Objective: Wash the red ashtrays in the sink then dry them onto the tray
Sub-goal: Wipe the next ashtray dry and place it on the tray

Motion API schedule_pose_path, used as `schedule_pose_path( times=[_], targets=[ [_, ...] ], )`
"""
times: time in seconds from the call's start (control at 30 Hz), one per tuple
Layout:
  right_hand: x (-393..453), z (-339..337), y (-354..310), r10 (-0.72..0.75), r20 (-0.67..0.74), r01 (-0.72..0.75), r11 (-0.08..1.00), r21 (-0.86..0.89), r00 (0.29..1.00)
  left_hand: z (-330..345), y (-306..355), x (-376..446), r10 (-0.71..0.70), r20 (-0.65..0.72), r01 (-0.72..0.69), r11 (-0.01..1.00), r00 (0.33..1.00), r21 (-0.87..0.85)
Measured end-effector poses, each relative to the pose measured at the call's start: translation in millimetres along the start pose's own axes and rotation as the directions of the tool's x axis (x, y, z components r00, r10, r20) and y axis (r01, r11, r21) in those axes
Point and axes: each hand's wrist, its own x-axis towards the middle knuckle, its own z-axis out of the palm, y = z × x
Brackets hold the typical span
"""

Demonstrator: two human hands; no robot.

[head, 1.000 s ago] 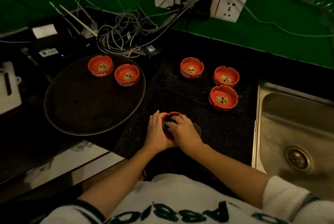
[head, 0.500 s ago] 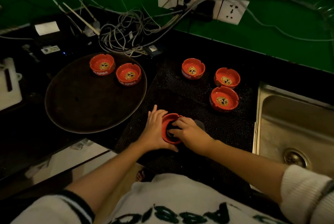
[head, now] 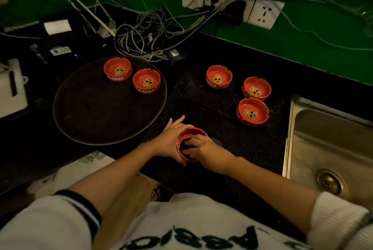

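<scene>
A red ashtray (head: pixel 193 132) is tilted on its side over the black mesh mat (head: pixel 222 132). My left hand (head: pixel 171 140) holds it from the left, thumb under the rim and some fingers stretched out. My right hand (head: pixel 203 149) presses a dark cloth (head: pixel 186 146) inside the ashtray. Two red ashtrays (head: pixel 118 69) (head: pixel 146 81) stand on the round dark tray (head: pixel 90 112) at the left. Three more ashtrays (head: pixel 219 77) (head: pixel 256 88) (head: pixel 252 111) stand on the mat's far right.
A steel sink (head: pixel 331 149) with its drain (head: pixel 329 184) lies at the right edge. Tangled cables (head: pixel 141 36) and wall sockets (head: pixel 232 1) are behind the counter. A white container (head: pixel 12 88) stands at the far left.
The ashtray has tipped further onto its side between my hands. My left fingers have stretched out past it. The view has shifted slightly.
</scene>
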Motion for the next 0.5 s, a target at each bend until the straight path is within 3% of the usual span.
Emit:
schedule_pose_path(
  times=[0.13, 0.23, 0.37, 0.43, 0.5],
  targets=[
    [-14.9, -14.7, 6.3, 0.013, 0.037, -0.010, 0.996, -0.088, 0.999, 6.2, 0.3, 0.4, -0.025, 0.013, 0.024, 0.998, 1.000, 0.056],
    [-11.1, -12.0, 2.3, 0.123, -0.002, -0.122, 0.981, -0.149, 0.992, 29.4, 11.8, -10.5, -0.111, -0.189, 0.121, 0.992, 0.976, 0.042],
    [8.2, -1.6, -12.0, 0.248, -0.049, -0.251, 0.964, -0.086, 0.968, 64.3, 28.7, -14.8, -0.228, -0.476, 0.209, 0.974, 0.849, -0.093],
    [13.3, 0.1, -17.2, 0.247, -0.071, -0.248, 0.968, -0.018, 0.967, 64.6, 27.5, -13.1, -0.250, -0.489, 0.207, 0.968, 0.836, -0.142],
    [13.7, 2.0, -17.9, 0.198, -0.041, -0.199, 0.980, -0.018, 0.979, 53.2, 20.7, -13.1, -0.229, -0.419, 0.185, 0.972, 0.879, -0.142]
  ],
)
